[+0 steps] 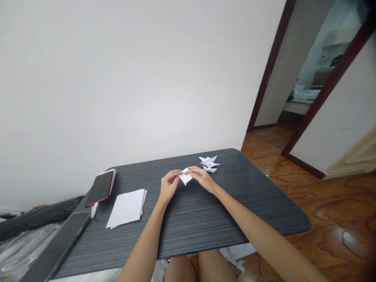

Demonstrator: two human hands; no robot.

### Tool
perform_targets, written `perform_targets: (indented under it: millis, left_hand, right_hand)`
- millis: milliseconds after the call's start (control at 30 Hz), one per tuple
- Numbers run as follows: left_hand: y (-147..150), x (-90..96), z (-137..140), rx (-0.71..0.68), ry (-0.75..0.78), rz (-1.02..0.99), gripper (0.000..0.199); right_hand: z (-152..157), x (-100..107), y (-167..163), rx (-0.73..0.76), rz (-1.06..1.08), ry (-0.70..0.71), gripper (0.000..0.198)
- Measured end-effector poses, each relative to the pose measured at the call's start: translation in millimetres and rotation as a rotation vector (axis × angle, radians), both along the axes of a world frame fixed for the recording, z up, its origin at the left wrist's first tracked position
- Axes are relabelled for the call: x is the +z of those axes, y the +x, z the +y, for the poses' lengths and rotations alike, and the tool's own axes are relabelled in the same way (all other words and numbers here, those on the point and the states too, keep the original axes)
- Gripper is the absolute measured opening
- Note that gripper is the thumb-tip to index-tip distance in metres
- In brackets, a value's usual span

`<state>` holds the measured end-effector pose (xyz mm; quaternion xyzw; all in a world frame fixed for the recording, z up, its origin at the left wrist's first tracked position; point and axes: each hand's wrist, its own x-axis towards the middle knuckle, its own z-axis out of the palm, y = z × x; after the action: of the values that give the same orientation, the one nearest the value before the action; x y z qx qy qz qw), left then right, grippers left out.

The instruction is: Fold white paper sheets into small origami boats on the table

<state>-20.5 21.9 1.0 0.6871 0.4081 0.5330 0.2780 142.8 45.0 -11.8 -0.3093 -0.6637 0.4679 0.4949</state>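
Note:
A small folded piece of white paper (185,178), diamond-shaped with creases, is held up over the middle of the table. My left hand (169,184) pinches its left corner between thumb and fingers. From the other side my right hand (202,177) grips the right corner, fingertips resting along the upper edge. Just beyond my right hand lie several folded white paper boats (209,161), close together. A stack of square white paper sheets (126,208) lies to the left of my left hand, its edges slightly uneven.
The dark, wood-grained table (235,188) stands against a white wall (132,78). At its left are a red-edged tablet (100,188) on a white object, a white cable plug (94,210) and a long dark flat panel (58,246). Paper scraps (237,260) lie below the front edge.

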Motion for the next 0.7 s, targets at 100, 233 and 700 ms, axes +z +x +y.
perform_targets:
  millis: [100, 233, 700]
  left_hand:
    - [3, -1.5, -1, -0.002, -0.028, -0.049, 0.016]
    - [8, -7.6, 0, -0.031, -0.079, -0.127, 0.015]
    - [7, -8.6, -2, 0.001, 0.002, 0.125, 0.022]
  right_hand:
    - [1, -1, -2, -0.016, 0.053, -0.023, 0.019]
    - [5, -6, -4, 0.024, 0.171, -0.056, 0.036]
    - [3, -8, -4, -0.027, -0.103, 0.001, 0.017]
